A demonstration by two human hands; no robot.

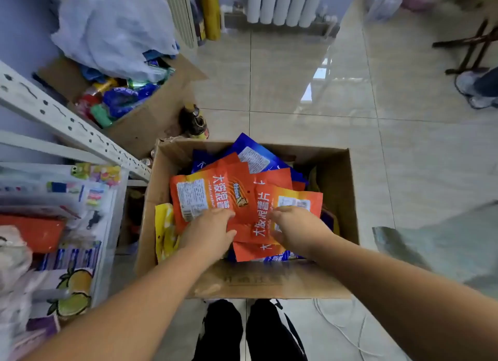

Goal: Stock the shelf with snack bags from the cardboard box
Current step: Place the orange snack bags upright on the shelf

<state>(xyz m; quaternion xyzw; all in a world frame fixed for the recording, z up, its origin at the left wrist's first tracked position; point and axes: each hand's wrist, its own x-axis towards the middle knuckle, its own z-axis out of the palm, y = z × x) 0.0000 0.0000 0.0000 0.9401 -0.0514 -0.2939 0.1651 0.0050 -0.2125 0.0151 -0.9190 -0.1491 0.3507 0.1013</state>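
**A:** Where was the shelf [67,128]?

**B:** At nine o'clock from the box [269,282], right beside it. I judged the box was parked there so each bag needed only a short swing across. The lower tiers already carried packets.

**A:** And inside the box?

**B:** A yellow bag [164,226] stood against the wall at nine o'clock. Orange bags lay flat and overlapping in the middle, and blue bags [256,150] showed from under them at twelve o'clock. None of that pile had reached the shelf, so I'd say the stocking was far from done.

**A:** The left hand [210,231]?

**B:** It lay palm down on the left orange bag [204,190], with the fingers fairly straight and the thumb spread to three o'clock. It pressed rather than clutched, probably to keep the slick foil from sliding.

**A:** And the right hand [296,231]?

**B:** It sat on the right orange bag [296,199], fingers bent over the face and thumb tucked at the edge. That looked like a pinch starting a lift (motion blur made the thumb hard to read).

**A:** Why both hands?

**B:** My guess is that one steadied the pile while the other peeled a bag free.

**A:** Anything else?

**B:** A second box [151,118] of mixed packets sat at eleven o'clock.
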